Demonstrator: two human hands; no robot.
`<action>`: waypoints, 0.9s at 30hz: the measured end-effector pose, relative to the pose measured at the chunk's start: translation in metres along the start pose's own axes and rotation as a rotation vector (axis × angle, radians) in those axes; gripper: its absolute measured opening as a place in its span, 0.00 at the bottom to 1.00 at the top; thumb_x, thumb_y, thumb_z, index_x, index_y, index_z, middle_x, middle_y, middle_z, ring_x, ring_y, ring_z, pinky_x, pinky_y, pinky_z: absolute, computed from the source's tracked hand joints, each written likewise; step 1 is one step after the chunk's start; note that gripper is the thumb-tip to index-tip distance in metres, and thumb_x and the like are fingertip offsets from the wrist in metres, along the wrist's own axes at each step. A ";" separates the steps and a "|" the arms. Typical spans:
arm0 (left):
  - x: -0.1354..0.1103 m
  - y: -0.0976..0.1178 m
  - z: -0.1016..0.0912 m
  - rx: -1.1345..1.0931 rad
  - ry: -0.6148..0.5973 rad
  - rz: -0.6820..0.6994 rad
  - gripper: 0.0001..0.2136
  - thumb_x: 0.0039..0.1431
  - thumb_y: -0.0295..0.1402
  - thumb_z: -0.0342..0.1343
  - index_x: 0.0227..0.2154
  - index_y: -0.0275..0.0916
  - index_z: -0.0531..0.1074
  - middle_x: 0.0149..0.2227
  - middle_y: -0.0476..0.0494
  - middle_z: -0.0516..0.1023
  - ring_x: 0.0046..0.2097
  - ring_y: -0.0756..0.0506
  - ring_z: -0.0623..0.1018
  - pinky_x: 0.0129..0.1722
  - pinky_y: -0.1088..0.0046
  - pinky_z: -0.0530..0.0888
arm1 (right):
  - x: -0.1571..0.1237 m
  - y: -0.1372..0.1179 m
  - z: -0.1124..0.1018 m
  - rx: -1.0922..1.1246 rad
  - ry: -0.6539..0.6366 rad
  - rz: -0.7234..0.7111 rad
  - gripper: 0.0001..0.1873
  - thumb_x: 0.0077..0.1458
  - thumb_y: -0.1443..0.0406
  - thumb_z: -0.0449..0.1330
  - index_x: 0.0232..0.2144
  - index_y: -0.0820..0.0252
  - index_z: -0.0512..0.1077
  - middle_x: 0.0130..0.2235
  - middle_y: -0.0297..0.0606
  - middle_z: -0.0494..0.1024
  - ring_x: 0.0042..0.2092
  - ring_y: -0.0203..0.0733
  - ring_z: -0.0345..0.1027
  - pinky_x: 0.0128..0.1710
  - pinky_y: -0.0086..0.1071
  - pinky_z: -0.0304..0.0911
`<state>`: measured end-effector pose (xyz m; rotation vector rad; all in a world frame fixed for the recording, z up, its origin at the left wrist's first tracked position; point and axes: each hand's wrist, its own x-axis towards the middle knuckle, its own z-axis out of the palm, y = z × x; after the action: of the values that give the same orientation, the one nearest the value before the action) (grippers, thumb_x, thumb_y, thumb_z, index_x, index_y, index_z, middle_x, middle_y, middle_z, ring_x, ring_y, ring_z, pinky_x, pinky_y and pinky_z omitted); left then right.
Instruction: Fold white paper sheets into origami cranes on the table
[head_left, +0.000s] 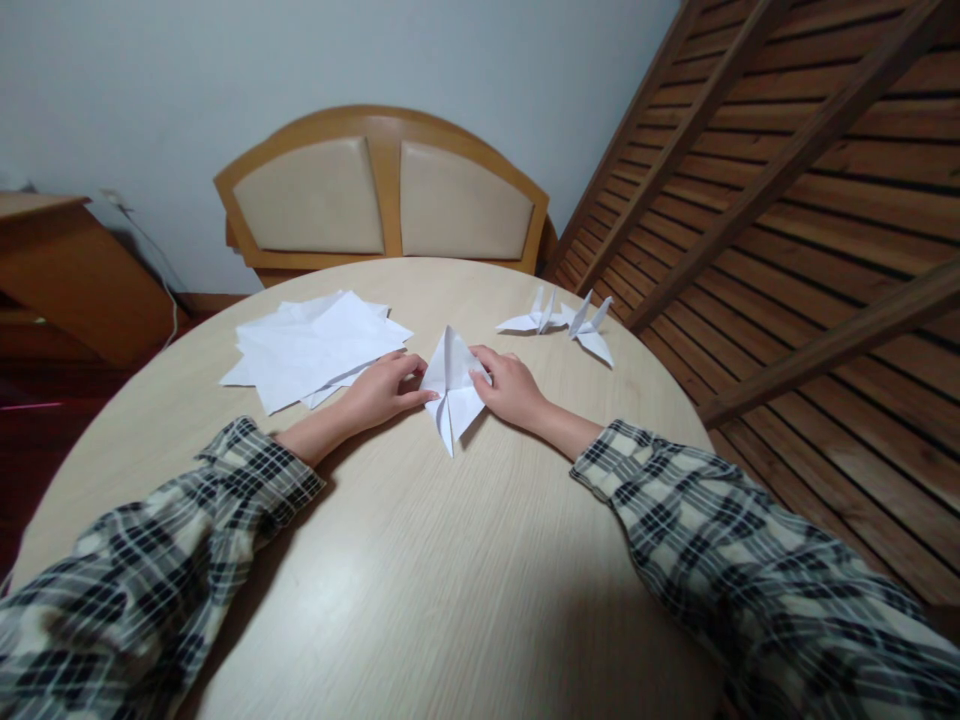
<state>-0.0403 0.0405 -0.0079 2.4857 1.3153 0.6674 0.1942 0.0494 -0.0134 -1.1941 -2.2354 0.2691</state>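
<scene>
A partly folded sheet of white paper (pixel 459 405) is held over the middle of the table, its points facing away from me and toward me. My left hand (pixel 384 390) pinches its left corner between thumb and fingers. On the opposite side my right hand (pixel 510 388) grips the right edge, thumb on top and fingers behind. A crease runs down the paper's centre, and the lower part splits into flaps. Left of it lies a loose pile of white paper sheets (pixel 300 345). Two folded paper cranes stand at the back right, one crane (pixel 536 318) beside another crane (pixel 590 330).
The round pale wooden table (pixel 420 580) fills the foreground. Behind it stands a wooden headboard (pixel 391 190) with cream panels. A slatted wooden partition (pixel 810 200) slants along the right, and a brown desk (pixel 67 270) with a cable near it is at the left.
</scene>
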 end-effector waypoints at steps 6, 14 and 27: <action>0.001 -0.001 0.002 0.035 0.009 0.004 0.12 0.57 0.42 0.59 0.34 0.39 0.68 0.32 0.44 0.71 0.38 0.41 0.71 0.38 0.63 0.69 | 0.000 0.000 0.000 -0.009 -0.005 -0.004 0.17 0.59 0.67 0.51 0.50 0.58 0.70 0.41 0.40 0.80 0.41 0.45 0.71 0.46 0.40 0.61; 0.002 -0.001 0.002 0.031 0.011 -0.006 0.09 0.58 0.39 0.57 0.34 0.40 0.68 0.32 0.45 0.71 0.37 0.42 0.71 0.37 0.65 0.68 | 0.001 0.001 0.001 -0.001 0.007 -0.011 0.17 0.59 0.67 0.51 0.50 0.58 0.70 0.41 0.41 0.80 0.41 0.46 0.72 0.46 0.41 0.61; 0.000 0.002 0.001 0.048 0.023 -0.015 0.06 0.59 0.36 0.54 0.36 0.40 0.68 0.34 0.43 0.72 0.38 0.42 0.72 0.38 0.64 0.69 | 0.001 0.000 0.001 0.053 -0.032 -0.037 0.27 0.48 0.71 0.53 0.53 0.60 0.68 0.47 0.43 0.78 0.43 0.47 0.71 0.46 0.41 0.64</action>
<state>-0.0378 0.0394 -0.0079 2.5101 1.3720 0.6701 0.1933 0.0503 -0.0145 -1.1273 -2.2613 0.3332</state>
